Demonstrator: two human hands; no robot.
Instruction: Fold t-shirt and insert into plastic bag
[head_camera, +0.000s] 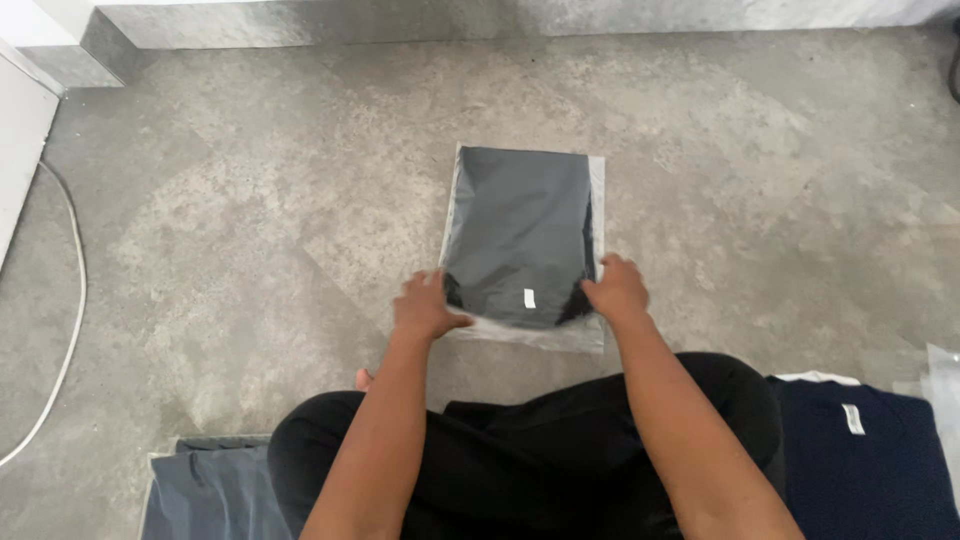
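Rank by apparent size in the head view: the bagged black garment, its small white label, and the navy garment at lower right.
1. bagged black garment
2. navy garment, cut off by the frame and nearer the camera, so this ranking is unsure
3. small white label, clearly smallest

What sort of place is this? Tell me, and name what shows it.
Probably a packing spot on the floor of a home or small workshop. The person sits on a bare concrete floor, both hands on a clear bag holding a folded black garment, with a folded navy garment waiting beside them.
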